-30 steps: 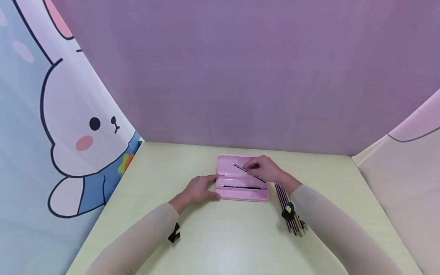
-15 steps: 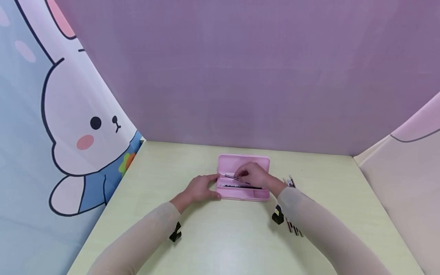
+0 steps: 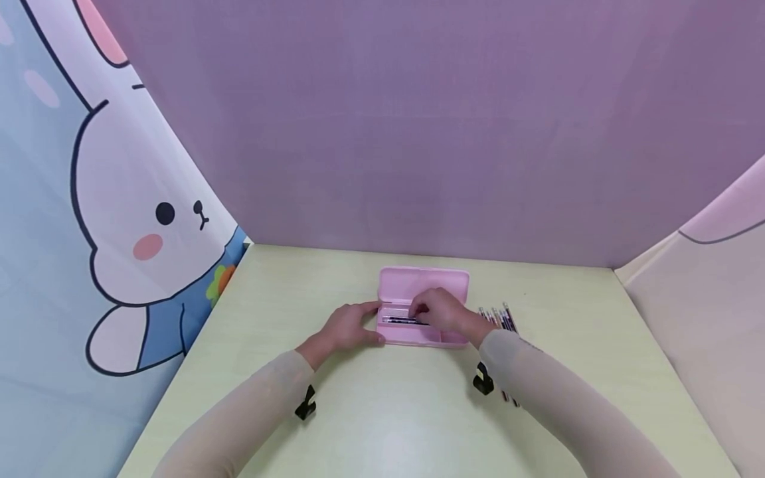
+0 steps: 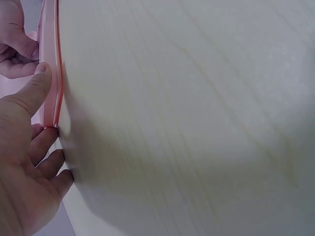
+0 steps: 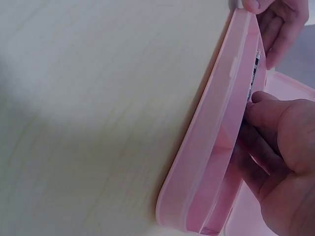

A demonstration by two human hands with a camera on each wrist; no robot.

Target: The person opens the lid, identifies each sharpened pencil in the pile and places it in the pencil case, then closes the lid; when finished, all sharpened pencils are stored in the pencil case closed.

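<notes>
A pink pencil case [image 3: 412,335] lies on the table with its lid [image 3: 424,279] raised at the back. My left hand [image 3: 346,327] holds its left end, the thumb on the front corner and a finger at the back. Inside the case, dark patterned pencils [image 3: 400,320] lie lengthwise; their right part is hidden by my right hand [image 3: 441,309]. That hand reaches into the long compartment with thumb and fingers pinched at a pencil [image 5: 254,73]. In the left wrist view, the left thumb [image 4: 37,91] presses along the case's front wall.
Several more pencils [image 3: 507,318] lie in a loose bundle to the right of the case, partly under the right forearm. The table [image 3: 382,411] ends at a purple backdrop [image 3: 418,133]. A rabbit-print cloth [image 3: 137,219] hangs on the left.
My right hand has carried a pencil from above the lid down into the case, where it lies alongside the other one. The left hand keeps its place at the case's end.
</notes>
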